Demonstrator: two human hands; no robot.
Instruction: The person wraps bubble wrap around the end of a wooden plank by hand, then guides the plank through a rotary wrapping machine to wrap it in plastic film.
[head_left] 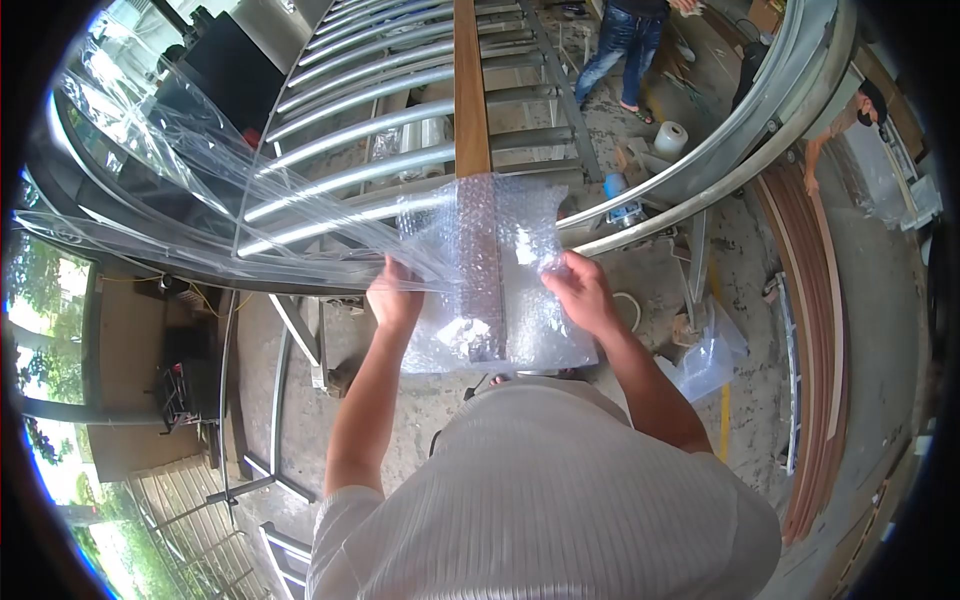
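A long brown wooden board lies across a row of curved metal bars and points toward me. Its near end is under a sheet of bubble wrap, which drapes over it and spreads out on both sides. At the left edge of the wrap, my left hand is closed on it, near strands of clear plastic film that stretch off to the left. The wrap's right edge is pinched between the thumb and fingers of my right hand.
Curved metal rails arc around the frame of bars. A person in jeans stands at the back; another person's arm reaches toward long brown boards at right. A white roll and loose plastic are on the floor.
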